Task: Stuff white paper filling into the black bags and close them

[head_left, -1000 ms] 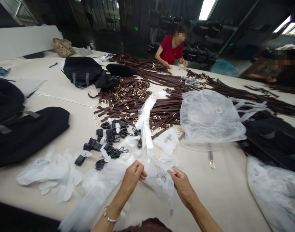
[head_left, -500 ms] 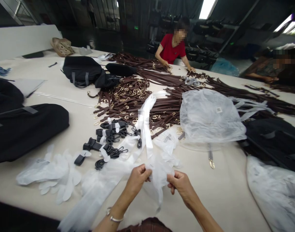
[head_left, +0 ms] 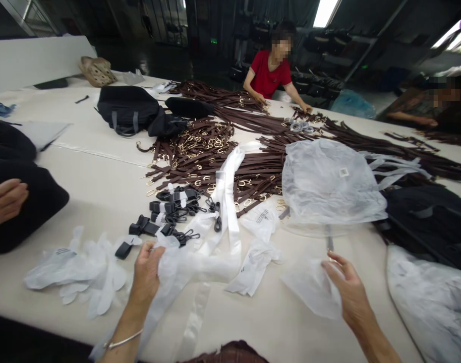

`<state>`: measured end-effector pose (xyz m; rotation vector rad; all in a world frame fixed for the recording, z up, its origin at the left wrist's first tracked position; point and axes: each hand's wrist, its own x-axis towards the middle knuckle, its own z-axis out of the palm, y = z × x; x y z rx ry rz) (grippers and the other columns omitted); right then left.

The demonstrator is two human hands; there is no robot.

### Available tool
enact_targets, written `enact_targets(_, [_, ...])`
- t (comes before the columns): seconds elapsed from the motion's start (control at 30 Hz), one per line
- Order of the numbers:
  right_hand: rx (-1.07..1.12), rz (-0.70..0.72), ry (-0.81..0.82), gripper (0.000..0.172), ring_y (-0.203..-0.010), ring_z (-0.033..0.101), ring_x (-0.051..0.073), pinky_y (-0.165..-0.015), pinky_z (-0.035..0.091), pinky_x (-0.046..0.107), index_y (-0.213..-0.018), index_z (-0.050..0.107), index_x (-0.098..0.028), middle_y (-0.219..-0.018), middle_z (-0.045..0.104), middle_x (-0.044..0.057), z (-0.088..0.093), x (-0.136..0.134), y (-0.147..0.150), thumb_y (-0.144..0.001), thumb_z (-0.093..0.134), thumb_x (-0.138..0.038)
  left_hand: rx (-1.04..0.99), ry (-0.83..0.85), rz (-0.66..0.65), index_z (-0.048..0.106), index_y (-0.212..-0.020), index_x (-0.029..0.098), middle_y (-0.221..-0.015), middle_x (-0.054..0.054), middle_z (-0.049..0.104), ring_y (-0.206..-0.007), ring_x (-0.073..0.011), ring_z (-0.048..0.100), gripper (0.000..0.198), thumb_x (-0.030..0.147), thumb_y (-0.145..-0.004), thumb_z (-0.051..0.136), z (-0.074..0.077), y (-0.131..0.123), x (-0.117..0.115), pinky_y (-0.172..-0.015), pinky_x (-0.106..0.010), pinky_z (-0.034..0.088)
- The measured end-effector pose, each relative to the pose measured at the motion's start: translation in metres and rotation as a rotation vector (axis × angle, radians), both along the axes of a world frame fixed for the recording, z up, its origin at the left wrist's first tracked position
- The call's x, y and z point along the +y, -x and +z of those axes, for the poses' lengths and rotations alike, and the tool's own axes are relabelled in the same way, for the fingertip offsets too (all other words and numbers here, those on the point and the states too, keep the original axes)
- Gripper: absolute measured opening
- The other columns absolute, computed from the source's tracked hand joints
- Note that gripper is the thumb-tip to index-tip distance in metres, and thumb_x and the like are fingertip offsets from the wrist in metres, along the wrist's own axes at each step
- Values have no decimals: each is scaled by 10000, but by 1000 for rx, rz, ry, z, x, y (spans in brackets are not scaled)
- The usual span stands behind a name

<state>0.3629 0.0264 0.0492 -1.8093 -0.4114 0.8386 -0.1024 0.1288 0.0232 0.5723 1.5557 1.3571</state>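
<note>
White plastic sheeting (head_left: 170, 282) trails from the person's left hand (head_left: 146, 275) across the cream table (head_left: 102, 174) and down towards its near edge. The left fingers (head_left: 154, 254) are curled and grasping a gathered fold of it, and a thin metal bangle (head_left: 122, 343) circles that wrist. The right hand (head_left: 349, 287) is well apart from the left, its fingers (head_left: 334, 267) bent over a crumpled piece of clear film (head_left: 309, 290) and holding it against the palm side, though the exact pinch is hard to see.

Between the hands lie two printed white bags (head_left: 255, 267). A glossy white strip (head_left: 226, 217) runs up towards a heap of dark brown leather straps with gold buckles (head_left: 200, 156), which spreads across the middle of the table. Black straps with white tags (head_left: 164, 212) lie just above the left hand, beside a pile of white wrappers (head_left: 77, 269). A clear bag with a small label (head_left: 329, 181) sits on the straps to the right, above the right hand. Black bags (head_left: 128, 111) stand further along the table, and another black bag (head_left: 430, 227) lies at the right, next to a film-wrapped bundle (head_left: 427, 307).

At the left edge, a co-worker's hand (head_left: 5, 201) rests on a black bag (head_left: 34, 206). Across the table, a person in a red shirt (head_left: 266, 73) has both hands among the straps, and another person (head_left: 415, 108) works at the right.
</note>
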Motion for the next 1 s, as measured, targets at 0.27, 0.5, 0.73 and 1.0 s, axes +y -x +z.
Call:
enact_targets(0.27, [-731, 1165, 276, 620, -879, 671, 242, -772, 478, 328, -1283, 613, -368, -1071, 685, 34, -54, 10, 124, -725, 623, -99, 721, 3, -1258, 692, -1013, 258, -959, -19, 658, -887, -229, 628, 268, 322, -757, 645, -3, -100, -31, -812, -316, 456])
enact_targets(0.5, [-611, 1011, 254, 165, -878, 640, 261, -791, 468, 357, -830, 650, -214, -936, 652, 65, -80, -4, 119, -764, 518, -142, 492, -142, -1271, 712, -827, 216, -994, -35, 701, -944, -174, 639, 391, 61, -728, 367, -17, -101, -59, -880, -259, 442])
enact_targets(0.73, [112, 651, 136, 306, -572, 575, 170, -528, 457, 264, -829, 449, -228, -706, 631, -9, -37, 1, 127, -803, 603, -491, 529, 140, -1229, 547, -1313, 240, -840, 3, 647, -780, -228, 597, 614, 358, -726, 685, -13, -112, -67, -711, -303, 411])
enact_targets(1.0, [763, 391, 18, 440, -477, 545, 99, -505, 444, 188, -996, 601, -195, -572, 607, -74, 3, 8, 150, -629, 842, -231, 242, -74, -1061, 548, -680, 191, -665, 35, 520, -683, -154, 466, 208, 357, -803, 573, -3, -135, -50, -640, -260, 325])
